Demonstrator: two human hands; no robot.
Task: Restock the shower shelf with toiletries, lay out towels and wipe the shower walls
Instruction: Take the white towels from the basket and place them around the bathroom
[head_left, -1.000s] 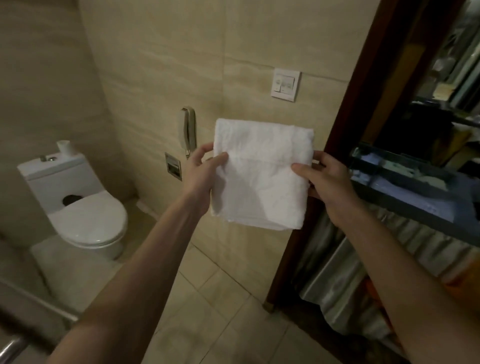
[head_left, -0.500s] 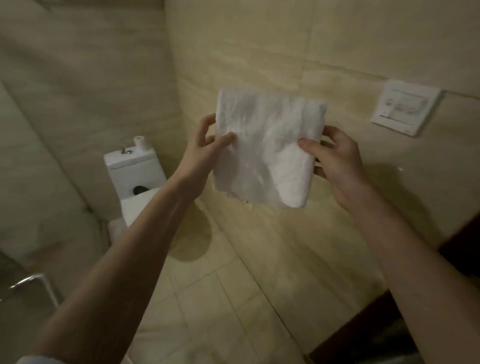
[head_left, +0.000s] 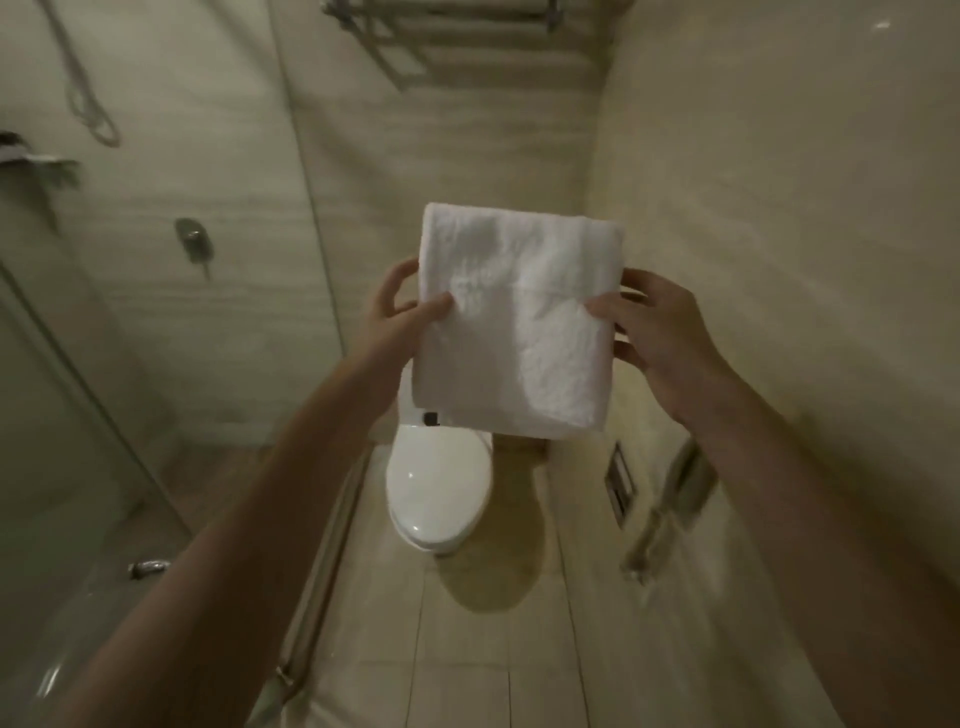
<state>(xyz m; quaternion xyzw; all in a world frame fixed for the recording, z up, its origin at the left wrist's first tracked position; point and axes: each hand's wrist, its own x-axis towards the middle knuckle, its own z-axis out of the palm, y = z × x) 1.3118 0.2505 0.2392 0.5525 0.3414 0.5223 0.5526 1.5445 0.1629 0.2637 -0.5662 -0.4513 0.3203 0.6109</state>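
A folded white towel hangs upright in the air in front of me. My left hand pinches its left edge, thumb in front and fingers behind. On the other side my right hand pinches the right edge the same way. A metal towel rack is fixed high on the far wall, above the towel. Left of it, behind a glass panel, is the shower with its hose, a mixer handle and a small corner shelf.
A white toilet with its lid down stands below the towel. On the right wall are a paper holder and a wall phone. A shower door with a metal handle is at the lower left. Beige tiles cover the floor.
My view has swung left from the switch wall to face the toilet and shower. Both hands keep the same hold on the towel, which stays in front of me.
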